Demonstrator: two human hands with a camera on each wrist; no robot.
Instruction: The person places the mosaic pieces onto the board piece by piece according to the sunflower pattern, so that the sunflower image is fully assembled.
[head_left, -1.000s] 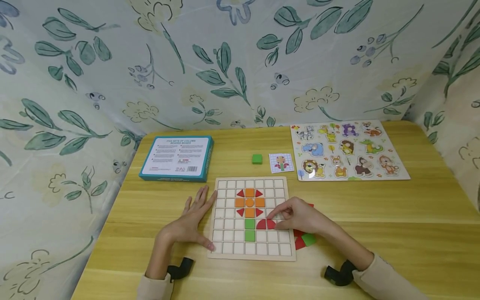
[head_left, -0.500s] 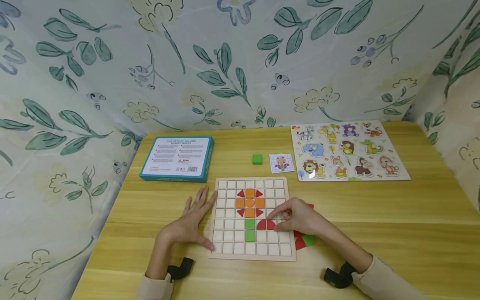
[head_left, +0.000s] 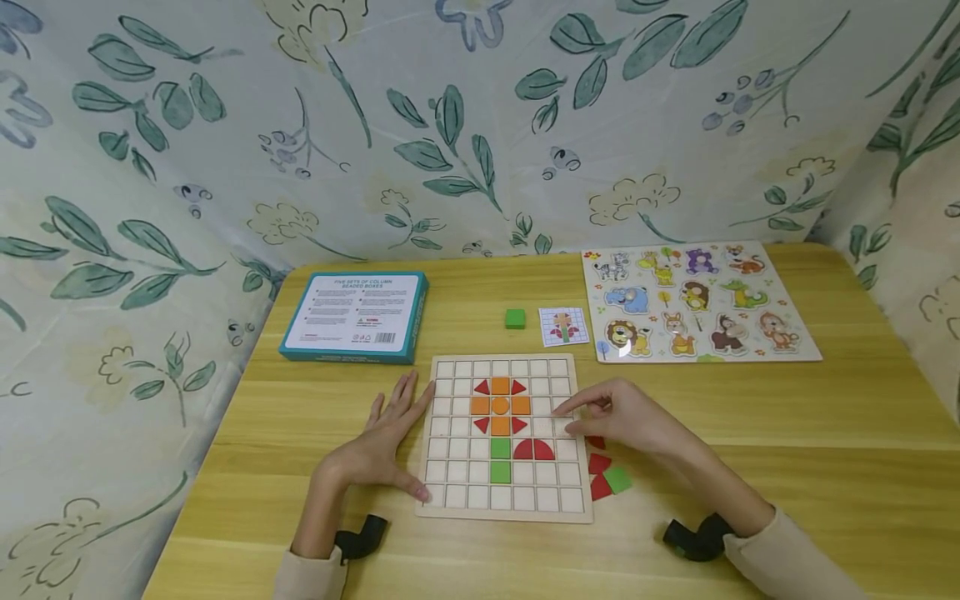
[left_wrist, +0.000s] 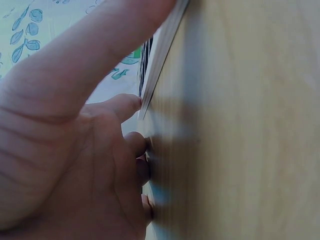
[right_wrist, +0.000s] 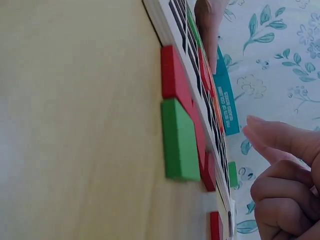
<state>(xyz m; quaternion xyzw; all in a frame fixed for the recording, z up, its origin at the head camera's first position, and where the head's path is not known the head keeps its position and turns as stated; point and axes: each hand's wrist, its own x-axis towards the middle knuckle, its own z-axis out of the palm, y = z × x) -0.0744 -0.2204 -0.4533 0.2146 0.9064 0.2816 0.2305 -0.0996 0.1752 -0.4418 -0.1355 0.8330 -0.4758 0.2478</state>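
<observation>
Left hand [head_left: 378, 454] splayed, touching grid board [head_left: 477, 497] at 9 o'clock; right hand [head_left: 628, 421] over the 3 o'clock edge, index and thumb slightly apart, nothing visibly held. Red quarter-circles [head_left: 543, 451] sit at 3 o'clock from upper green square [head_left: 499, 448]. Risks: left push could skid board; low right wrist could scatter loose pieces [head_left: 617, 480] at 4 o'clock.

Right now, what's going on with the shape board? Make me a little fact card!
Board: pale, square, wooden grid
On it: orange squares, orange circle, red triangles, green squares, red quarter-circles
Left hand: touching the board's left edge
Right hand: over the board's right side, holding nothing visible
Beside the board, right: loose red and green pieces
Card: small, white, printed flower
</observation>
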